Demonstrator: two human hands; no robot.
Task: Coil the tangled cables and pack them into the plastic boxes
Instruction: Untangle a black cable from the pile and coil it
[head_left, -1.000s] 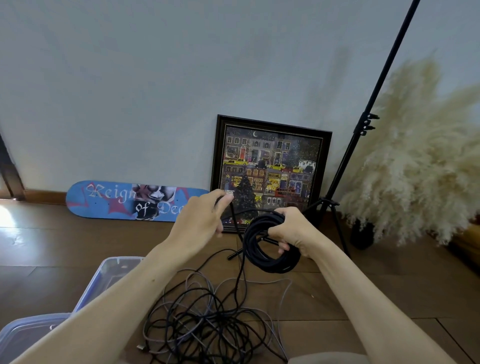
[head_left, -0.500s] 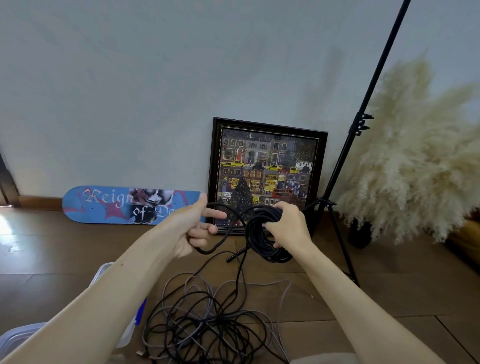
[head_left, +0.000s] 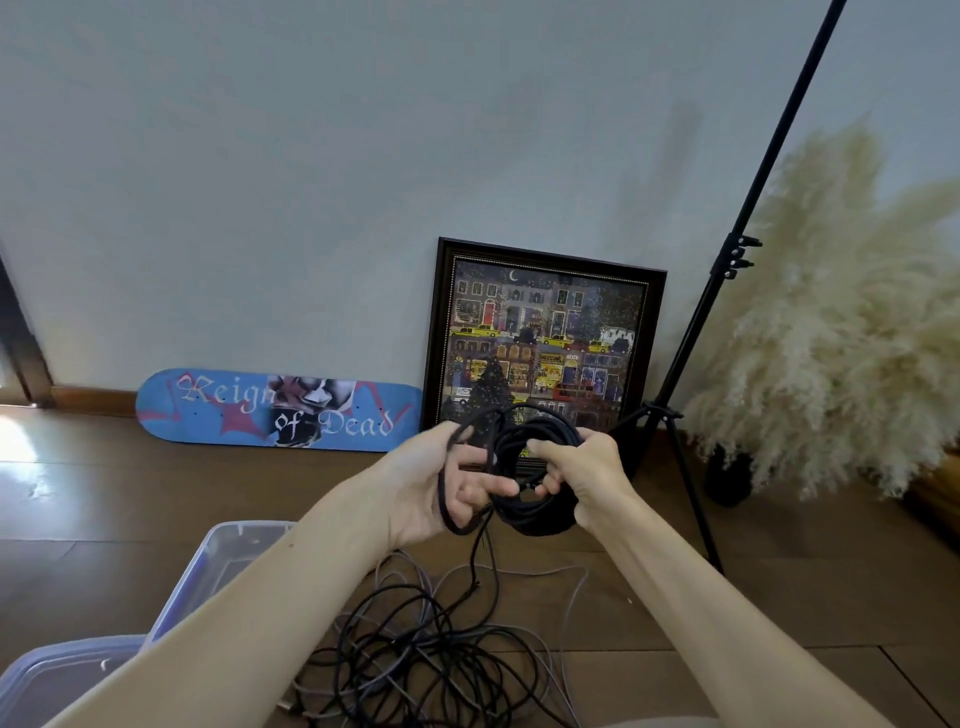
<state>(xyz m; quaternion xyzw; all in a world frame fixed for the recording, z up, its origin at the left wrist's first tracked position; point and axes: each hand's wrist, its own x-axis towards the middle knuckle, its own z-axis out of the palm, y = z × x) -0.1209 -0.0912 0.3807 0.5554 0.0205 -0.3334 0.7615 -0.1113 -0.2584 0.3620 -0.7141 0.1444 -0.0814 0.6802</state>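
The left forearm covers part of the two plastic boxes (head_left: 228, 551), and the bottom edge cuts the nearer one. The cable pile (head_left: 426, 660) is cut below too. The stand (head_left: 748, 208) leaves the frame on top.

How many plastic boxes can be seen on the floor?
2. One plastic box lies left of the left forearm; the second box sits in the bottom-left corner. Both are partly hidden, so more may exist outside the view.
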